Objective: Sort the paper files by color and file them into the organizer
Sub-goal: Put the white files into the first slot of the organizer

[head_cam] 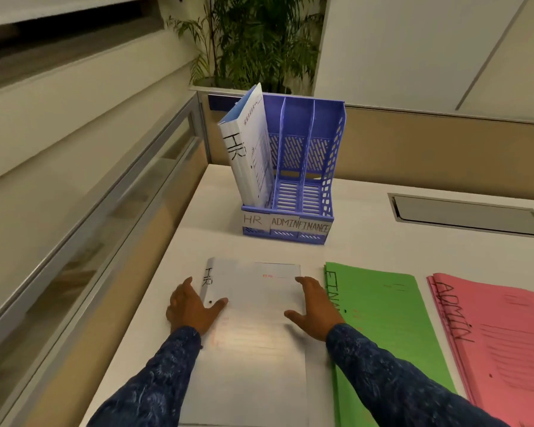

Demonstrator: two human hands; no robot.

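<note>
The white file (253, 334) lies flat near the counter (367, 217)'s left edge, its near end washed out by glare and its red print unreadable. The left hand (193, 309) rests on its left edge, fingers spread, thumb on the cover; the right hand (313, 306) presses its right edge, fingers likewise spread. The green files (383, 334) and pink files (500, 340) run off the frame's bottom, and the blue organizer (293, 180) stands beyond with white files (247, 149) in its HR slot.
</note>
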